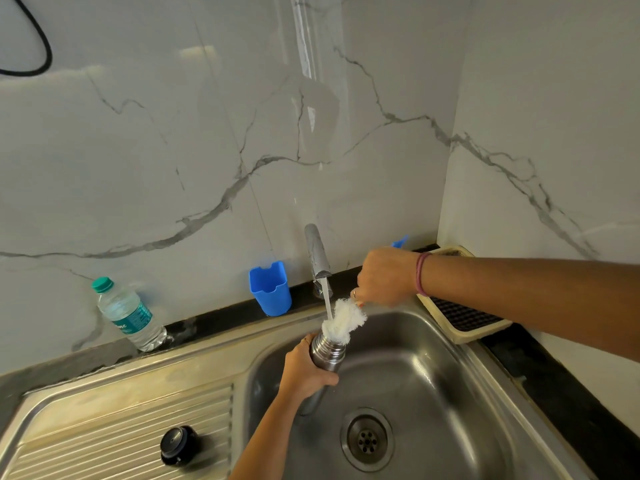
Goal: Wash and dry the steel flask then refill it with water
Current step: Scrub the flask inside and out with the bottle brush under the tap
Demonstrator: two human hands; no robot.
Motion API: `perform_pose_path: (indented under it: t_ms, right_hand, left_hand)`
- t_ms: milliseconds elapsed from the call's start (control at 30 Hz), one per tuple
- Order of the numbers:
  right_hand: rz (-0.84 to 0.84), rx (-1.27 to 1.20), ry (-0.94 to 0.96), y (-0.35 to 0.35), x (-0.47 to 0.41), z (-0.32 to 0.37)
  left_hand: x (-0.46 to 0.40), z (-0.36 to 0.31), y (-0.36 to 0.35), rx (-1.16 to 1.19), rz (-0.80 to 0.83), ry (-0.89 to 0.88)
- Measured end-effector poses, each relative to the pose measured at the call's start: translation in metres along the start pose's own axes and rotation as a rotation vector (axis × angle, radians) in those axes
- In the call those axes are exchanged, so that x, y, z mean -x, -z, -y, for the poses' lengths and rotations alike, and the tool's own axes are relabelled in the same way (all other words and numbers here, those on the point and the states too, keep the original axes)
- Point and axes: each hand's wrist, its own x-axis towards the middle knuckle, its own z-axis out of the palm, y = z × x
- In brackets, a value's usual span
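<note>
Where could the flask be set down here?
The ribbed drainboard is bare between the black cap and the basin. Counter between bottle and blue cup is free. Under the tap it is crowded by both hands, flask and brush.

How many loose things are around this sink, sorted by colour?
Steel: 1, the flask, gripped by the left hand
White: 1, the bottle brush, held by the right hand
Blue: 1, the cup by the tap
Clear: 1, the plastic water bottle
Black: 1, the flask cap on the drainboard
Cream: 1, the tray
Total: 6
</note>
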Motion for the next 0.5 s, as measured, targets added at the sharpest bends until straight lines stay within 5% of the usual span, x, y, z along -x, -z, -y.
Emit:
perform_pose_path:
  t_ms: [300,400,500]
  right_hand:
    - [0.661,-1.090,-0.311,-0.001,-0.026,-0.022]
    - [0.666,-1.097,-0.304,0.003,-0.029,-0.021]
    - [0.434,-0.682,-0.184,0.019,-0.026,0.000]
  left_hand:
    - [0.004,-0.007,-0.012,-0.022,-0.173,-0.022]
    - [0.007,-0.008,-0.012,0.001,-0.163,-0.020]
    - [0.007,-0.009,-0.011,0.050,-0.138,-0.015]
